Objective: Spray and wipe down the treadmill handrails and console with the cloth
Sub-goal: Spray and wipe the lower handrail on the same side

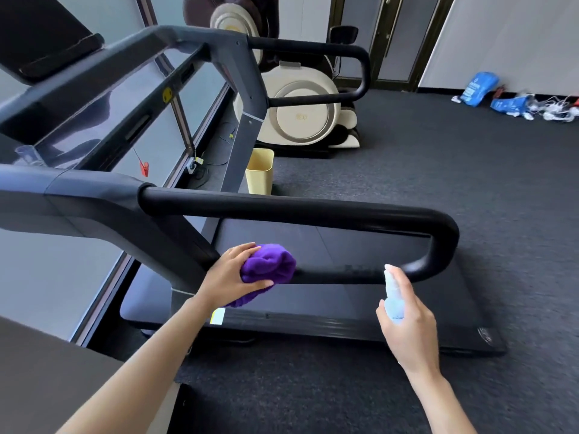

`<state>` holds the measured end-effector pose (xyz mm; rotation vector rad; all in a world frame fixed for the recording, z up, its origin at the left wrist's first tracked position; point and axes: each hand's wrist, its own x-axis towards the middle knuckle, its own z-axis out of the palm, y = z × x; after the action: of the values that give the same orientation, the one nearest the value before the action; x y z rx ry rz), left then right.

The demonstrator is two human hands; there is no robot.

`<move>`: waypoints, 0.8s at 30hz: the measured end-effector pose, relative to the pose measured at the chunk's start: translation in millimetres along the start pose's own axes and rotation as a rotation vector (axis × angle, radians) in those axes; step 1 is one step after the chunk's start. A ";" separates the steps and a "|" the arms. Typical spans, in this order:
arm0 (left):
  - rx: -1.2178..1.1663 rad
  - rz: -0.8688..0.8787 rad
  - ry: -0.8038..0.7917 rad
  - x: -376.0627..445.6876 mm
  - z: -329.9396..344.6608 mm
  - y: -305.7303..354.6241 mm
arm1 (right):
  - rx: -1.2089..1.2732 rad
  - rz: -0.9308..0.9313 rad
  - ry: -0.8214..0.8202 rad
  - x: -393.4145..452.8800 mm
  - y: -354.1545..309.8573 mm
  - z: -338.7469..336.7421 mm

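The left hand (233, 272) grips a bunched purple cloth (269, 267) against the near handrail's (313, 211) lower bar, hiding that stretch. The right hand (407, 321), just below the handrail's bend, clasps a pale spray bottle (393, 296), label unreadable.

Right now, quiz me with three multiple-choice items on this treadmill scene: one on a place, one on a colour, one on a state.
1. Where is the cloth?
A. on the lower bar of the near handrail
B. on the floor
C. on the far handrail

2. What colour is the bin beside the treadmill?
A. red
B. pale yellow
C. black

3. What is the right hand doing?
A. hanging empty
B. pressing the belt
C. gripping the spray bottle

Answers:
1 A, the left hand presses the purple cloth onto that bar.
2 B, its walls are pale yellow.
3 C, its fingers curl round the upright bottle.
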<state>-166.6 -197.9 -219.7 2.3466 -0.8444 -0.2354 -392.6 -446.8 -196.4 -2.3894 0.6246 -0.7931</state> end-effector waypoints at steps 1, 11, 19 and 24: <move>0.083 0.005 -0.013 4.3 3.9 -0.8 | -0.010 -0.006 -0.001 -2.1 1.8 -0.3; 0.371 0.129 0.132 36.9 41.0 24.9 | 0.015 0.041 -0.026 -13.0 2.6 -2.2; 0.304 0.210 0.149 33.8 60.4 46.2 | 0.018 0.001 -0.040 -0.9 -10.7 3.2; 0.364 0.159 0.200 15.8 28.2 -11.7 | 0.042 0.014 -0.048 0.4 -14.7 4.6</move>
<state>-158.3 -214.9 -248.5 2.5608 -1.0361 0.2355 -385.6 -434.6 -190.3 -2.3557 0.5993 -0.7336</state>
